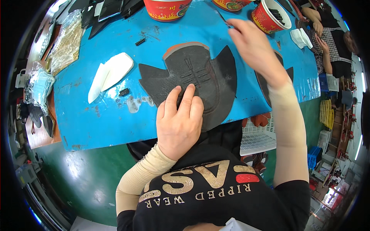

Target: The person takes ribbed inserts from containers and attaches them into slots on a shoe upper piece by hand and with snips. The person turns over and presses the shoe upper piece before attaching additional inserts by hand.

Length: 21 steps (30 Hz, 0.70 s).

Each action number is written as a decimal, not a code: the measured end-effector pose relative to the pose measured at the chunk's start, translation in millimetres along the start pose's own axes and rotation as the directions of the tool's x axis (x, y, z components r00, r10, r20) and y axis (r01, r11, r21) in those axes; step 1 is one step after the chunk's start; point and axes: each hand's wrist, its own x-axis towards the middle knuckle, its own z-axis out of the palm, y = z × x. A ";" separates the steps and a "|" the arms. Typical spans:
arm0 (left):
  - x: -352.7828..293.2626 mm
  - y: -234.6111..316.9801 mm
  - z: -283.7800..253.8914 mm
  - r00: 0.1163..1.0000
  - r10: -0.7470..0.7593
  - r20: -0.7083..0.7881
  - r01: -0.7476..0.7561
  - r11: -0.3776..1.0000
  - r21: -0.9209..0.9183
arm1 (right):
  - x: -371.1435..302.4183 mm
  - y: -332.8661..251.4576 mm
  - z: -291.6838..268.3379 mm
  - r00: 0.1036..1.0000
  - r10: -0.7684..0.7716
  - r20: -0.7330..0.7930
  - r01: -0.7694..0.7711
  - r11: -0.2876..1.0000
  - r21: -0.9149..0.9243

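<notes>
A dark grey leather shoe upper [219, 86] lies on the blue table, with strips crossing at its middle and an orange-brown edge at its far end. My left hand [180, 119] rests on the near part of it, fingertips laid on the surface beside the crossed strips. Beyond the upper, to the right, my right hand [252, 46] is raised near the bowls, its fingers pinched on a thin dark tool [221, 17] that points away to the far left. The tool's exact kind is too small to tell. Under my right forearm lies a second dark upper [264, 86], partly hidden.
A red paper bowl [269, 17] with black strips inside stands at the far right, another red bowl [167, 9] at the back. White shoe-shaped pieces [115, 71] and black scraps [140, 41] lie left. Another person [325, 42] sits at the right. A white basket [258, 140] stands below the table edge.
</notes>
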 end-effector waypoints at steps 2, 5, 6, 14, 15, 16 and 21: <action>-3.9 -4.2 2.6 1.000 -0.025 -0.009 0.024 0.999 -0.025 | -13.8 -54.5 -41.9 0.760 0.402 0.510 -0.649 0.443 0.618; -1.9 -3.2 0.9 0.999 -0.029 0.015 0.030 0.998 -0.062 | -59.5 -86.3 -52.5 0.552 0.166 0.817 -0.738 -0.360 0.571; -2.0 -2.8 1.9 0.999 -0.026 0.023 0.028 0.997 -0.073 | -65.7 -100.8 -53.5 0.411 0.170 0.895 -0.742 -0.509 0.437; -1.7 -3.5 2.3 0.998 -0.066 -0.017 0.064 0.991 -0.118 | -64.6 -106.6 -40.6 0.280 0.292 0.915 -0.854 -0.360 0.376; -2.1 -3.7 2.4 0.997 -0.069 -0.015 0.067 0.990 -0.122 | -62.2 -106.5 -40.5 0.270 0.286 0.919 -0.876 -0.322 0.358; -2.3 -3.9 2.5 0.997 -0.072 -0.023 0.069 0.990 -0.120 | -60.3 -106.4 -40.0 0.261 0.282 0.923 -0.897 -0.283 0.339; -3.2 -4.5 3.9 0.996 -0.086 -0.033 0.081 0.989 -0.126 | -55.3 -106.7 -37.3 0.230 0.283 0.931 -0.928 -0.224 0.297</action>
